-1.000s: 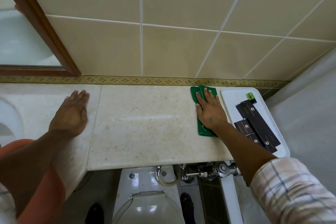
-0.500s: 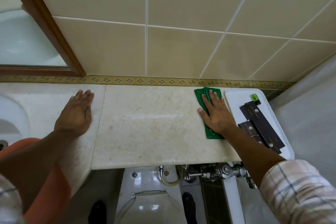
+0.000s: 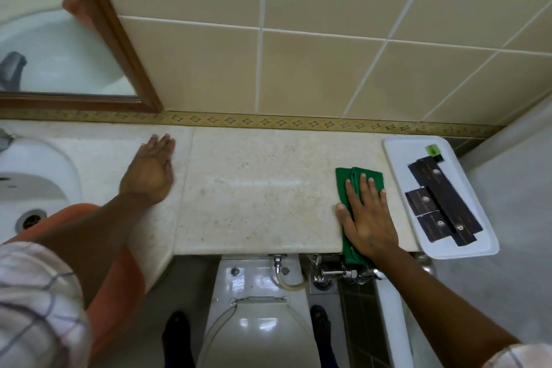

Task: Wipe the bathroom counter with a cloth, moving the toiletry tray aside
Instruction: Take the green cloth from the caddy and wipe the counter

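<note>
While drawing the green cloth (image 3: 342,185) along the counter (image 3: 263,188), keep the right hand (image 3: 369,218) as now: spread flat on top, palm pressing down, fingers straight, curled round nothing, pinning the cloth by weight alone. Leave the left hand (image 3: 149,173) open too, palm down and holding nothing, braced on the stone just right of the sink (image 3: 35,176). Press evenly through the palm so the fold does not bunch. Stop short of dragging the cloth off the front lip, where its near end already hangs over. Overlap each pass with the one beside it. Mind the white tray (image 3: 394,158), parked at the far right end just beside the cloth, partly overhanging the front edge, with dark boxes (image 3: 442,203) lying on it; avoid nudging it with the wrist. Probably still worth working leftward across the bare middle slab.

Compared with a second ago: cloth and right hand no longer up against the patterned border at the back wall, now pulled down to the front edge. Left hand much where it was; tray and boxes apparently unmoved.
</note>
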Tool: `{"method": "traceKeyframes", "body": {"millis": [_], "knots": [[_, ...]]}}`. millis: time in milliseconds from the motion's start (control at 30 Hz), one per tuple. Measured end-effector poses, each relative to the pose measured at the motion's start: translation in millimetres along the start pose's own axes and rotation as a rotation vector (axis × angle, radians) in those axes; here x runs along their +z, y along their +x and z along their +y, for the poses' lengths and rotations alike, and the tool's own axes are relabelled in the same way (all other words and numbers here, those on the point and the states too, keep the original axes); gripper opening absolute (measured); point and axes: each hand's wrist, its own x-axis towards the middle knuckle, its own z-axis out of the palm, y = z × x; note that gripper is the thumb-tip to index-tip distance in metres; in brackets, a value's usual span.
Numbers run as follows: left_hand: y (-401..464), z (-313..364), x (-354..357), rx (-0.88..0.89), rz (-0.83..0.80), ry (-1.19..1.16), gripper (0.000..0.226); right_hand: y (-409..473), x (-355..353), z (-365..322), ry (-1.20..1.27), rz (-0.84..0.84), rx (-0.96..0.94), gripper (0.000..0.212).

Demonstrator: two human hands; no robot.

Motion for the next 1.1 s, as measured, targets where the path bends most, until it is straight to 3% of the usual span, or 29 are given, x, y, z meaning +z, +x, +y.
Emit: {"method": "traceKeyframes", "body": {"millis": [167,533,833,1100], "knots": [[-4,4,-3,-0.008,-0.009,0.004,0.052,-13,17,-74,0.047,-0.003,-0.025,0.075],[0,-6,2,-0.030,0.002,0.001,0.052,-11,68,-297,0.029,-0.045,-0.276,0.069],[1,-7,5,-0.035,-0.004,0.022,0.052,6,77,-306,0.080,-0.019,-0.267,0.063],[2,-13,9,-0.024,0.005,0.007,0.051,108,52,-305,-0.004,-0.063,-0.285,0.062]]}}
